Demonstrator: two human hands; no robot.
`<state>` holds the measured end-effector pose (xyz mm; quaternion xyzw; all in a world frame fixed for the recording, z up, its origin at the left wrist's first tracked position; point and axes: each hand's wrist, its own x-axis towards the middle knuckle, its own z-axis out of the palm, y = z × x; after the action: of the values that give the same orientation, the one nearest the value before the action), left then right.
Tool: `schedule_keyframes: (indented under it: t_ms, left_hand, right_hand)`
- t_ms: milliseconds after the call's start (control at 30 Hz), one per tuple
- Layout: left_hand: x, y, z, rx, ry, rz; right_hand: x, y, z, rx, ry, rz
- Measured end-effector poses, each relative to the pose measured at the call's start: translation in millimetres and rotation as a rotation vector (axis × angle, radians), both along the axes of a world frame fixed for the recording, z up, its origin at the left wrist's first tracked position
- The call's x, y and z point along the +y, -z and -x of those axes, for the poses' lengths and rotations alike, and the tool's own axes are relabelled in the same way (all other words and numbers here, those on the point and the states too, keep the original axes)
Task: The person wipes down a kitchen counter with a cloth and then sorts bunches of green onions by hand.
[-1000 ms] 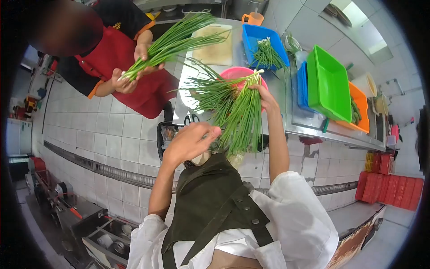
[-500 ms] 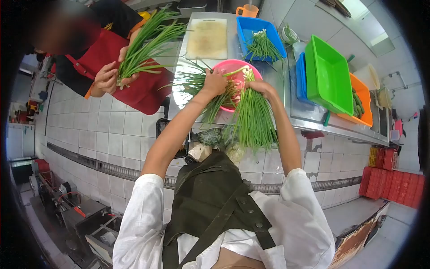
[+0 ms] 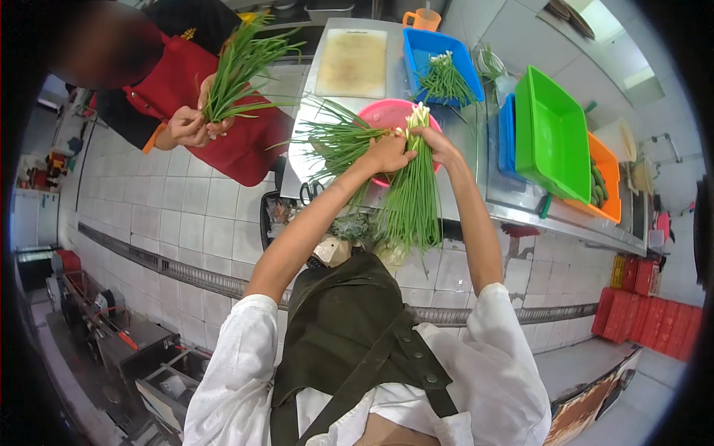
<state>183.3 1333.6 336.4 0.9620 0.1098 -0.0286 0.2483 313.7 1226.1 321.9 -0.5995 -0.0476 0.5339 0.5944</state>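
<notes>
My right hand (image 3: 440, 146) is closed round a thick bunch of spring onions (image 3: 413, 204), white ends up, the long green leaves hanging over the table's front edge. Close against the bunch, my left hand (image 3: 388, 154) has its fingers curled at the stalks near the white ends. Both hands are over a pink basin (image 3: 381, 113), mostly covered by hands and greens. More loose spring onions (image 3: 338, 141) spread leftward from the basin across the steel table. At the left, a co-worker in a red apron holds another bunch of greens (image 3: 242, 78) in both hands.
A cutting board (image 3: 352, 63) lies at the back of the table. Right of it, a blue basin (image 3: 422, 46) holds more spring onions (image 3: 446, 80). Further right are a green basin (image 3: 552, 134) and an orange basin (image 3: 608, 160) with green vegetables. Scissors (image 3: 310, 192) lie at the front edge.
My left hand has moved right, from the loose onions to the bunch in my right hand. The bunch hangs narrower and straighter. The co-worker's hands have shifted slightly on their greens.
</notes>
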Motion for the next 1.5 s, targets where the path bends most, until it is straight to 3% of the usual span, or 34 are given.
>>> schedule_keyframes:
  t_ms: [67, 100, 333, 500, 567, 700, 800, 1000, 1100, 1200, 1267, 1400, 1500]
  left_hand:
    - [9.0, 6.3, -3.2, 0.013, -0.033, 0.386]
    - [7.9, 11.7, -0.8, -0.125, -0.133, 0.607]
    - [30.2, 12.8, 1.0, -0.17, -0.27, 0.94]
    - [32.9, 17.5, 1.9, -0.167, -0.312, 0.629]
    - [29.3, 13.4, 5.2, -0.236, -0.323, 0.531]
    - [27.6, -2.0, 13.3, -0.333, -0.344, 0.631]
    - [41.9, 14.6, 11.5, -0.245, -0.289, 0.463]
    - [29.4, -28.3, 23.2, -0.216, -0.237, 0.335]
    - [32.4, -11.3, 11.3, -0.322, -0.138, 0.285]
    - [33.2, -19.4, 6.3, -0.214, -0.11, 0.141]
    - [37.2, -25.5, 5.4, -0.105, -0.115, 0.017]
    - [45.0, -28.4, 9.2, -0.088, 0.003, -0.083]
    - [51.3, -12.1, 7.5, -0.164, 0.064, -0.135]
  right_hand:
    - [-1.3, 3.8, -8.1, -0.006, -0.02, -0.024]
    - [-1.9, 5.6, -12.8, 0.044, -0.023, -0.08]
    - [-11.2, -33.9, -7.4, 0.084, -0.046, -0.148]
    - [-17.6, -30.9, -15.3, 0.079, -0.067, -0.143]
    - [-19.9, -26.8, -19.1, -0.071, -0.063, -0.076]
    - [-27.0, -41.5, -16.9, -0.105, 0.077, -0.097]
    - [-36.6, -32.1, -29.0, -0.105, 0.226, -0.212]
    - [-51.1, -53.6, -34.5, 0.022, 0.346, -0.325]
    - [-53.7, -74.6, -28.0, -0.021, 0.346, -0.317]
    - [-61.7, -85.6, -33.9, -0.02, 0.403, -0.322]
    - [-72.8, -104.9, -33.7, -0.156, 0.46, -0.336]
    - [-104.8, -167.2, -32.6, -0.394, 0.426, -0.275]
    - [-124.7, -218.1, -22.8, -0.538, 0.534, -0.367]
